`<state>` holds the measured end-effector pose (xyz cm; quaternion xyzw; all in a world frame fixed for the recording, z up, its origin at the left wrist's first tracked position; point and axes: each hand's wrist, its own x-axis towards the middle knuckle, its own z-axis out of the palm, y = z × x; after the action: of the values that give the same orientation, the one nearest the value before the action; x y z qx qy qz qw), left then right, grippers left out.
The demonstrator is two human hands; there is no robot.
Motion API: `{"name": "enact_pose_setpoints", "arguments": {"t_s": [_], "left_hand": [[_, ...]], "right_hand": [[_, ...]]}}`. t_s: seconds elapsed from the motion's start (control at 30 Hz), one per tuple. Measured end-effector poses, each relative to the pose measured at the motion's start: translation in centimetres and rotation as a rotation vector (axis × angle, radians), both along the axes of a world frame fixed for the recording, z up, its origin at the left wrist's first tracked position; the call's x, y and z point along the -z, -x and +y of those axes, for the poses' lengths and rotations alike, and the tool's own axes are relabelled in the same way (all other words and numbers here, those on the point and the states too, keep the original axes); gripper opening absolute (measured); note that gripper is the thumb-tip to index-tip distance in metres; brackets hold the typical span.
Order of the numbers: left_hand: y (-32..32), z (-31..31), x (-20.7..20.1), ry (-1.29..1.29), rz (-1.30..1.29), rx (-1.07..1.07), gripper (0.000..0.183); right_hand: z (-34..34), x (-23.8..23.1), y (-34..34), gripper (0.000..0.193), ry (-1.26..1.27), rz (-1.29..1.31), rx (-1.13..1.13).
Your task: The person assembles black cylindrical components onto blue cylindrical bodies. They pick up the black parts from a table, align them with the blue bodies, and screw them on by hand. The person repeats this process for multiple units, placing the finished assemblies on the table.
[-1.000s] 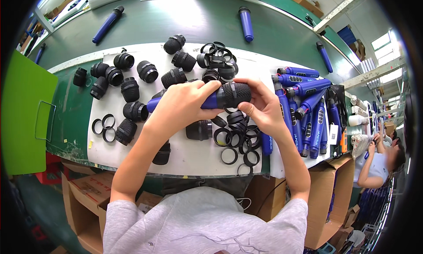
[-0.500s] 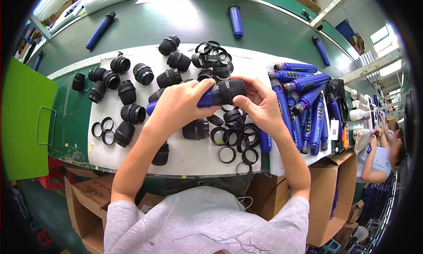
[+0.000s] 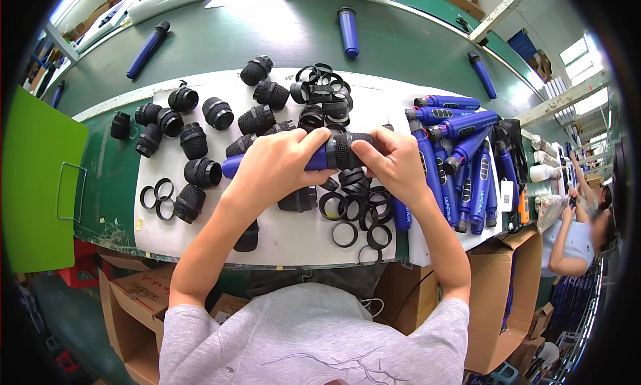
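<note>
A blue handheld microphone (image 3: 319, 159) with a black mesh head lies across both my hands above the white sheet. My left hand (image 3: 277, 161) wraps round its blue body, whose end sticks out to the left. Round the mesh head close the fingers and thumb of my right hand (image 3: 395, 159), covering much of it. Loose black microphone heads (image 3: 193, 140) are scattered to the left of my hands. Black rings (image 3: 344, 234) lie below the microphone, and another heap of rings (image 3: 322, 91) sits beyond it.
Several blue microphone bodies (image 3: 461, 161) are piled on the right, with a black bag (image 3: 511, 145) beside them. Spaced microphones (image 3: 348, 33) lie on the green conveyor (image 3: 280, 25) beyond. A green panel (image 3: 40, 185) stands left; a cardboard box (image 3: 497, 305) is below right. Another person (image 3: 571, 241) works far right.
The right hand has shifted its grip over the mesh head, and the microphone has dipped slightly toward me at that end. Microphones on the conveyor have moved a little to the left.
</note>
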<state>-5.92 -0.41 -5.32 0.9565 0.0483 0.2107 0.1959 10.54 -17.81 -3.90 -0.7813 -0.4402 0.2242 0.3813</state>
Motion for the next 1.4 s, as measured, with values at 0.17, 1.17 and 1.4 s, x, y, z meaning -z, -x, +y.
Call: {"name": "enact_pose_setpoints", "arguments": {"t_s": [0.17,1.17,1.4], "left_hand": [[0.2,-0.3,-0.1,0.048,-0.024,0.031,0.055],[0.3,-0.6,0.2,0.022,-0.008,0.001,0.052],[0.4,-0.8,-0.9,0.041,-0.056,0.005,0.050]], "right_hand": [[0.0,-1.3,0.1,0.050,-0.257,0.108,-0.121],[-0.3,-0.9,-0.3,0.038,-0.156,0.064,-0.190],[-0.3,-0.3,-0.6,0.041,-0.382,-0.024,-0.230]]}}
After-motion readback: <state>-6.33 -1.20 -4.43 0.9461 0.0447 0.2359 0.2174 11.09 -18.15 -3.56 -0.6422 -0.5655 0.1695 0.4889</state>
